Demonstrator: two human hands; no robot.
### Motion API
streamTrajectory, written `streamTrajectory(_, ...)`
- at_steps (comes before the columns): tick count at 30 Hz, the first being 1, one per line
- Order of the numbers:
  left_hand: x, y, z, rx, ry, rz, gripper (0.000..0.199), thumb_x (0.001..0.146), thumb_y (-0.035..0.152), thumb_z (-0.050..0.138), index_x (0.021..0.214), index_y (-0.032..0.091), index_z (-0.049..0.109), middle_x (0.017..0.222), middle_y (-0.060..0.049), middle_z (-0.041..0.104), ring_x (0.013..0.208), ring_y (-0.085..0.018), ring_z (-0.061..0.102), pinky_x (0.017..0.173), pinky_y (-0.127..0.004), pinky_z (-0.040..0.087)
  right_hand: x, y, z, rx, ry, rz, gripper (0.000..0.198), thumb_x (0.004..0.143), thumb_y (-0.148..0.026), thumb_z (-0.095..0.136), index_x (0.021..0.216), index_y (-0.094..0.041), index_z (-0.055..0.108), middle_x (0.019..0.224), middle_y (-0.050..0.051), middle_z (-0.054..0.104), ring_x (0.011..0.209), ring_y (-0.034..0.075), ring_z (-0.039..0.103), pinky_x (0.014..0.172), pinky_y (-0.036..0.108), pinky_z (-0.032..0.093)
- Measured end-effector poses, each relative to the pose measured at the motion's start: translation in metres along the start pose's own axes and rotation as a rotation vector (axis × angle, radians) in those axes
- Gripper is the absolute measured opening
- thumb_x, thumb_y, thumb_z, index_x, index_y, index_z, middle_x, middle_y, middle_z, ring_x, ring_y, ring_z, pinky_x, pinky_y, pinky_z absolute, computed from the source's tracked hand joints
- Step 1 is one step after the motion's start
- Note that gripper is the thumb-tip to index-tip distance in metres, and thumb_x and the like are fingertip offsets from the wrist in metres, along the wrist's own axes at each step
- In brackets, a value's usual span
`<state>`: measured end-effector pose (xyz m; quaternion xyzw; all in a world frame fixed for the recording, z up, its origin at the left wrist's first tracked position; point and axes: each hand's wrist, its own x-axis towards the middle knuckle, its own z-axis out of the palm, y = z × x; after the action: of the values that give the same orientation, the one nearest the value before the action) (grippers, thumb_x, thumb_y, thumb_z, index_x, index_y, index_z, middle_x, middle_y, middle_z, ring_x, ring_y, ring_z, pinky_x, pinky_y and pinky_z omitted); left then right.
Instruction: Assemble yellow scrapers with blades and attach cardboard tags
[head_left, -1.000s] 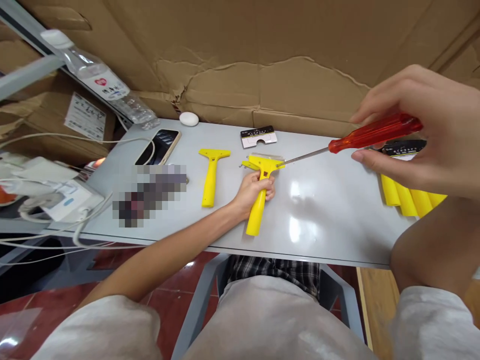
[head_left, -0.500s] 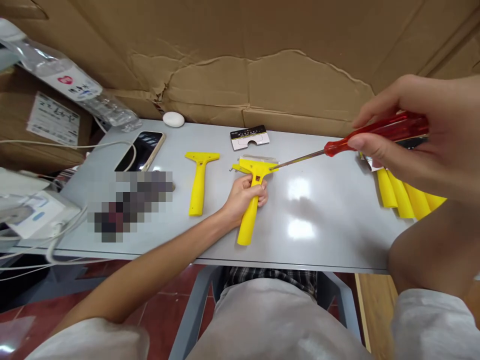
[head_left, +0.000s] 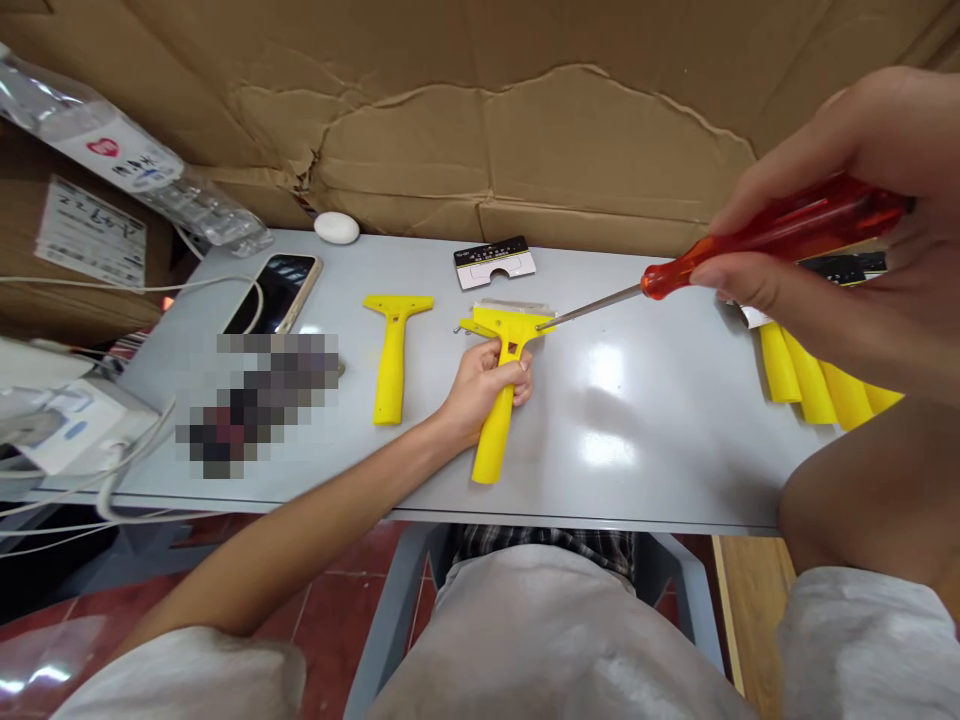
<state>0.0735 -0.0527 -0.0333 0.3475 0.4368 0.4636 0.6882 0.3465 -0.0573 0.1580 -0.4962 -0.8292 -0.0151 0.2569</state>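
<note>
My left hand (head_left: 487, 385) is wrapped round the handle of a yellow scraper (head_left: 493, 450), just below its wide head. A clear strip shows along the head's top edge. My right hand (head_left: 832, 220) grips the red handle of a screwdriver (head_left: 780, 240); its metal shaft slants down to the left, and the tip meets a screw at the right side of the scraper head. Small screws (head_left: 461, 328) lie by the head's left end. Left of my left hand a second yellow scraper (head_left: 390, 365) rests on the table, with no blade visible in it.
A black and white card (head_left: 495, 268) lies behind the scraper. Several yellow handles (head_left: 817, 385) are partly hidden beneath my right arm. A phone (head_left: 277, 295), a white oval object (head_left: 337, 228), a bottle (head_left: 135, 155) and cables stand left. Cardboard (head_left: 585, 150) walls the table's (head_left: 652, 440) back.
My right hand and the screwdriver handle have shifted slightly up and right, while the tip stays at the screw. The whole view has moved a little; my left hand keeps its hold.
</note>
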Motion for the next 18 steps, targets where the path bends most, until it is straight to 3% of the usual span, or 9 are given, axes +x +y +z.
streamTrajectory(3,0.000,0.002,0.002,-0.006,0.005,-0.012,0.020,0.056,0.015,0.073,0.069,0.018,0.058,0.056,0.005,0.051,0.046,-0.007,0.045,0.045,-0.022,0.033,0.001,0.006,0.000,-0.060,-0.052,-0.102,0.019,0.097,-0.052,0.069,0.108,-0.036,0.071,0.088,-0.004,0.073,0.080,0.024,0.075,0.079,0.049,0.059)
streamTrajectory(6,0.001,0.004,0.003,-0.039,0.029,-0.004,0.023,0.054,0.014,0.074,0.070,0.017,0.058,0.061,0.005,0.054,0.047,-0.007,0.046,0.044,-0.022,0.034,0.003,0.014,-0.003,-0.071,-0.060,-0.181,0.023,0.093,-0.047,0.073,0.114,-0.039,0.069,0.098,-0.004,0.073,0.079,0.022,0.073,0.080,0.049,0.060)
streamTrajectory(11,0.002,0.004,0.003,-0.054,0.028,-0.015,0.025,0.053,0.013,0.075,0.071,0.016,0.058,0.066,0.004,0.056,0.048,-0.006,0.047,0.044,-0.022,0.034,0.001,0.017,-0.008,0.025,-0.131,-0.147,0.036,0.088,-0.044,0.079,0.122,-0.045,0.067,0.108,-0.006,0.078,0.087,0.024,0.078,0.069,0.045,0.062)
streamTrajectory(18,0.002,0.000,0.000,-0.077,0.028,-0.005,0.027,0.056,0.013,0.078,0.074,0.015,0.059,0.069,0.003,0.057,0.050,-0.006,0.048,0.045,-0.023,0.035,0.005,0.008,0.000,-0.011,-0.044,-0.134,0.022,0.095,-0.051,0.074,0.114,-0.040,0.071,0.089,-0.006,0.074,0.080,0.025,0.079,0.084,0.052,0.064)
